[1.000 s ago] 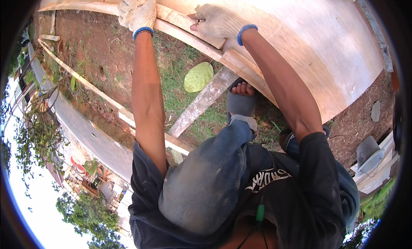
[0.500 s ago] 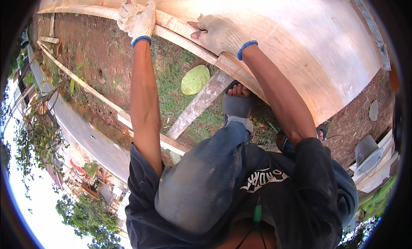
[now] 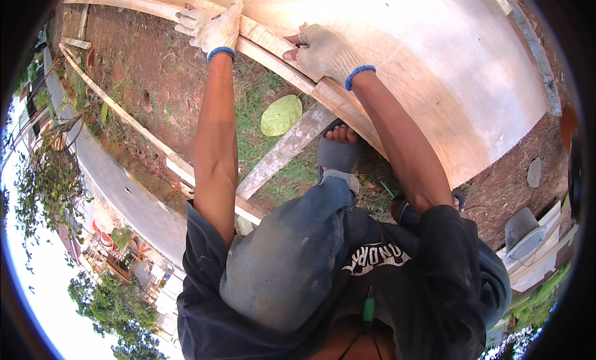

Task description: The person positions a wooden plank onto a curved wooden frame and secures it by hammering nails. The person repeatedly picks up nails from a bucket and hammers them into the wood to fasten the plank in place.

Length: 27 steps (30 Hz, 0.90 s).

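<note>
Head view: both gloved hands, left (image 3: 212, 26) & right (image 3: 323, 48), closed gripping wood strip (image 3: 273, 49) along plywood sheet (image 3: 434, 68) edge; green leaf (image 3: 280, 115) below strip.

Bright, even daylight fills the scene. The pale plywood sheet (image 3: 434, 68) reflects it almost to glare, and the sky at lower left is blown out white. Fisheye distortion bends straight edges, with a black vignette around the rim.

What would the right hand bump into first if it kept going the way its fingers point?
The right hand points up and left along the plank edge. First in that line looks like the left hand, gripping the same plank further along. Depth is hard to judge, so it might slide past.
</note>
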Tool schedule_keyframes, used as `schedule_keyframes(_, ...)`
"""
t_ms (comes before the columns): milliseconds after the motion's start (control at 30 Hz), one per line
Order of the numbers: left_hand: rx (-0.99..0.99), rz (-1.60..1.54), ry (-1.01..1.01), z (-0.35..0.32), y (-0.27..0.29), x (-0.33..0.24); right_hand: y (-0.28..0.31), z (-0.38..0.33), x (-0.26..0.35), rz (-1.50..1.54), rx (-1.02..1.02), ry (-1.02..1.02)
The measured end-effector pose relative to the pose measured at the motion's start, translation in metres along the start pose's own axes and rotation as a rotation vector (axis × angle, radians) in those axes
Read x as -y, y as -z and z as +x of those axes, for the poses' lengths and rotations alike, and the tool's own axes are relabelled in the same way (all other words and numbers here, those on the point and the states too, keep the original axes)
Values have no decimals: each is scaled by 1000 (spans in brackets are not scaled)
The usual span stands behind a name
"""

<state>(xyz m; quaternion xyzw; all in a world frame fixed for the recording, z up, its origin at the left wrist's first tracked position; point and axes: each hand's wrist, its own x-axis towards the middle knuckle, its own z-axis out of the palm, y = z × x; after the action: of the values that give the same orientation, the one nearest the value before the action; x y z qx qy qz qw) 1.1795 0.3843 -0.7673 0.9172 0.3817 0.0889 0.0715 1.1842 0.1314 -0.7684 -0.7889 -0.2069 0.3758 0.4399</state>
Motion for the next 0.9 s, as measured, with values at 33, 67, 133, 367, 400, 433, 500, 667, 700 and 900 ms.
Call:
schedule_keyframes(33,14,-43,43,-7,-3,-6,-1,-4,1,-8,-36,-10)
schedule_keyframes(67,29,-87,84,-14,-7,-12,-4,-8,0,-15,-73,-21)
schedule_keyframes(133,-124,-99,72,-15,-32,19,-14,-12,11,-38,-133,7)
schedule_keyframes(367,122,-264,203,-13,-26,3,-28,-35,6,134,-289,-83)
schedule_keyframes(400,117,-251,193,-13,-29,3,-28,-38,5,79,-294,-55)
schedule_keyframes(433,99,-235,191,-9,-26,8,-27,-41,11,26,-296,-15)
schedule_keyframes(500,37,-197,169,-2,-29,21,-26,-48,18,3,-329,29)
schedule_keyframes(667,-15,-243,206,-23,-13,-9,-3,-69,14,36,-612,99)
schedule_keyframes(700,-2,-260,220,-22,-11,-10,-5,-72,14,23,-725,140)
schedule_keyframes(900,40,-316,216,-17,-15,-6,-46,-83,4,-419,-300,362)
